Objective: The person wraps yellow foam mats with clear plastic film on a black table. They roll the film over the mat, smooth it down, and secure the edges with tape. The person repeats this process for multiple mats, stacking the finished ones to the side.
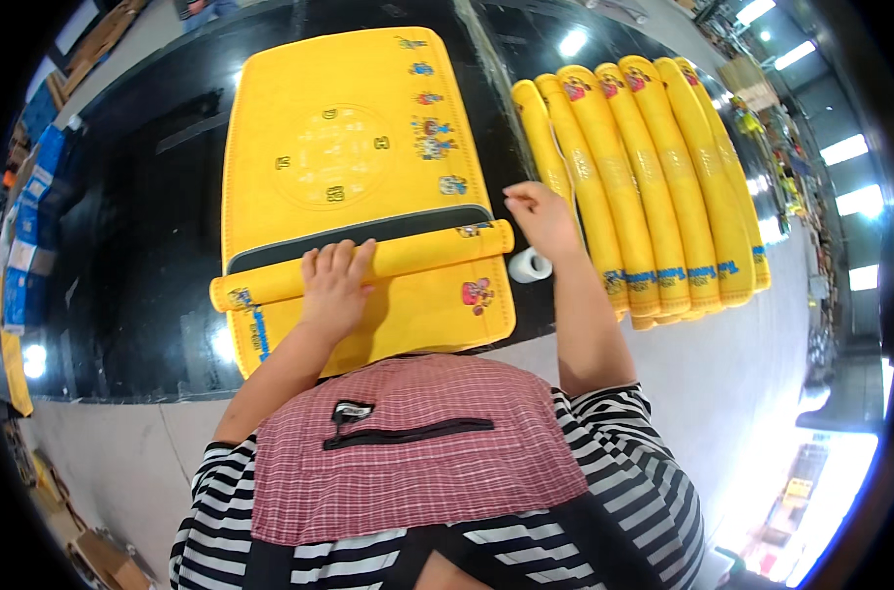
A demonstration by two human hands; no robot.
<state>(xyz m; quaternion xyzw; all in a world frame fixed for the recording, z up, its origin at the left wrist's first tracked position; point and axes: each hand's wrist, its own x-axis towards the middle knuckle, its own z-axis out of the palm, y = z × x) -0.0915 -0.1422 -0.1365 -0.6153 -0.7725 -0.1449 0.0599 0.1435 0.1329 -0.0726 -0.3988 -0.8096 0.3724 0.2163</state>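
A yellow printed mat point(319, 118) lies flat on the black table. Over its near part lies a rolled-up yellow mat point(408, 248), and a dark grey strip point(358, 236) shows along the roll's far side. My left hand point(335, 287) rests flat on the roll left of its middle, fingers spread. My right hand point(545, 218) hovers beyond the roll's right end, fingers bent and pinched; whatever they hold, if anything, is too small to make out. Just below it stands a roll of clear or white tape point(531, 265).
Several rolled yellow mats point(654, 187) lie side by side on the right of the black table point(142, 246). Blue and white boxes point(29, 236) stand at the far left. A pale floor point(113, 442) runs along the near table edge.
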